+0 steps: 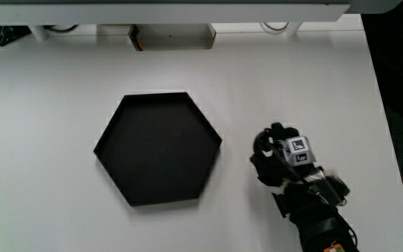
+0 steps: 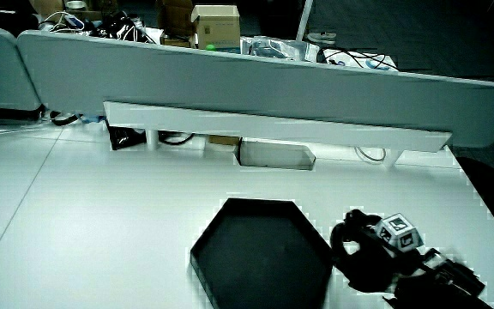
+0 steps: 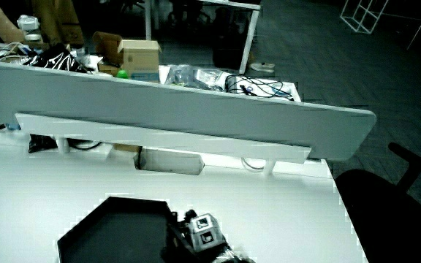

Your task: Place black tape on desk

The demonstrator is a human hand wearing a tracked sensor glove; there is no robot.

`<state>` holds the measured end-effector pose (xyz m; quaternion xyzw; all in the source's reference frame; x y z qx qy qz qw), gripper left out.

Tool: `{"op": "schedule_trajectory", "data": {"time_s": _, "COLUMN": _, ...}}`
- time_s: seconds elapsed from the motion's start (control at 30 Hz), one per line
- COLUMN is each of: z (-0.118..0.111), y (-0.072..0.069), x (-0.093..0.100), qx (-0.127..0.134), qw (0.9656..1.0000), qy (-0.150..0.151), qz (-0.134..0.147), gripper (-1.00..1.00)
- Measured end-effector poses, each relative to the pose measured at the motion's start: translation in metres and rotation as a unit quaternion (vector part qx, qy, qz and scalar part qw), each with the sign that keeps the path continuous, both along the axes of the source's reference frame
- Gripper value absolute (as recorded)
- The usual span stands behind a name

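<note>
The black tape [image 1: 259, 152] is a dark ring resting on the white desk beside the black hexagonal tray [image 1: 156, 96], level with the tray's corner nearest the hand. The gloved hand [image 1: 280, 162] lies low on the desk with its fingers curled round the ring, the patterned cube [image 1: 297, 150] on its back facing up. In both side views the hand [image 2: 376, 253] [image 3: 196, 241] sits close beside the tray [image 2: 260, 204] [image 3: 134, 201]; the tape [image 2: 347, 236] shows as a loop at the fingertips. The tray holds nothing.
A low grey partition [image 2: 230, 86] with a white shelf [image 2: 273, 124] under it runs along the desk farthest from the person. A pale box [image 1: 172, 36] and cables [image 1: 9, 33] sit under that shelf. The desk edge [image 1: 380, 105] runs close beside the hand. A dark chair [image 3: 386, 204] stands off the desk.
</note>
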<state>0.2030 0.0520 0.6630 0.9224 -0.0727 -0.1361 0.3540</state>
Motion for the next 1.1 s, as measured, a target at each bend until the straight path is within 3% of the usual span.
{"op": "schedule_trajectory", "data": {"time_s": 0.1, "z": 0.022, "y": 0.014, "x": 0.004, "qx": -0.039, "qw": 0.999, "qy": 0.016, "qz": 0.014, "gripper": 0.0}}
{"op": "schedule_trajectory", "data": {"time_s": 0.13, "z": 0.036, "y": 0.02, "x": 0.007, "qx": -0.064, "qw": 0.9975, "qy": 0.025, "qz": 0.019, "gripper": 0.0}}
{"op": "schedule_trajectory", "data": {"time_s": 0.17, "z": 0.032, "y": 0.022, "x": 0.004, "qx": -0.059, "qw": 0.9976, "qy": 0.032, "qz": 0.014, "gripper": 0.0}}
{"op": "schedule_trajectory", "data": {"time_s": 0.2, "z": 0.042, "y": 0.028, "x": 0.007, "qx": -0.066, "qw": 0.9968, "qy": 0.043, "qz": 0.015, "gripper": 0.0}}
{"op": "schedule_trajectory", "data": {"time_s": 0.27, "z": 0.047, "y": 0.036, "x": 0.009, "qx": -0.057, "qw": 0.9969, "qy": 0.053, "qz": 0.014, "gripper": 0.0}}
{"op": "schedule_trajectory", "data": {"time_s": 0.33, "z": 0.049, "y": 0.043, "x": 0.01, "qx": -0.091, "qw": 0.9935, "qy": 0.067, "qz": 0.016, "gripper": 0.0}}
{"op": "schedule_trajectory", "data": {"time_s": 0.4, "z": 0.059, "y": 0.047, "x": 0.014, "qx": -0.105, "qw": 0.9907, "qy": 0.086, "qz": 0.017, "gripper": 0.0}}
{"op": "schedule_trajectory", "data": {"time_s": 0.57, "z": 0.065, "y": 0.056, "x": 0.014, "qx": -0.12, "qw": 0.9872, "qy": 0.104, "qz": 0.015, "gripper": 0.0}}
{"op": "schedule_trajectory", "data": {"time_s": 0.6, "z": 0.068, "y": 0.059, "x": 0.017, "qx": -0.126, "qw": 0.9854, "qy": 0.113, "qz": 0.021, "gripper": 0.0}}
{"op": "schedule_trajectory", "data": {"time_s": 0.63, "z": 0.064, "y": 0.06, "x": 0.018, "qx": -0.117, "qw": 0.9875, "qy": 0.101, "qz": 0.027, "gripper": 0.0}}
{"op": "schedule_trajectory", "data": {"time_s": 0.67, "z": 0.065, "y": 0.062, "x": 0.019, "qx": -0.126, "qw": 0.9867, "qy": 0.098, "qz": 0.031, "gripper": 0.0}}
{"op": "schedule_trajectory", "data": {"time_s": 0.7, "z": 0.072, "y": 0.065, "x": 0.021, "qx": -0.142, "qw": 0.9843, "qy": 0.098, "qz": 0.039, "gripper": 0.0}}
{"op": "schedule_trajectory", "data": {"time_s": 0.83, "z": 0.077, "y": 0.068, "x": 0.023, "qx": -0.166, "qw": 0.9786, "qy": 0.101, "qz": 0.068, "gripper": 0.0}}
{"op": "schedule_trajectory", "data": {"time_s": 0.9, "z": 0.078, "y": 0.072, "x": 0.025, "qx": -0.164, "qw": 0.9799, "qy": 0.091, "qz": 0.068, "gripper": -0.17}}
{"op": "schedule_trajectory", "data": {"time_s": 0.93, "z": 0.078, "y": 0.076, "x": 0.027, "qx": -0.171, "qw": 0.9776, "qy": 0.102, "qz": 0.068, "gripper": -0.25}}
{"op": "schedule_trajectory", "data": {"time_s": 1.07, "z": 0.077, "y": 0.09, "x": 0.033, "qx": -0.176, "qw": 0.9791, "qy": 0.063, "qz": 0.079, "gripper": -0.58}}
{"op": "schedule_trajectory", "data": {"time_s": 1.1, "z": 0.081, "y": 0.093, "x": 0.036, "qx": -0.169, "qw": 0.9795, "qy": 0.07, "qz": 0.084, "gripper": -0.67}}
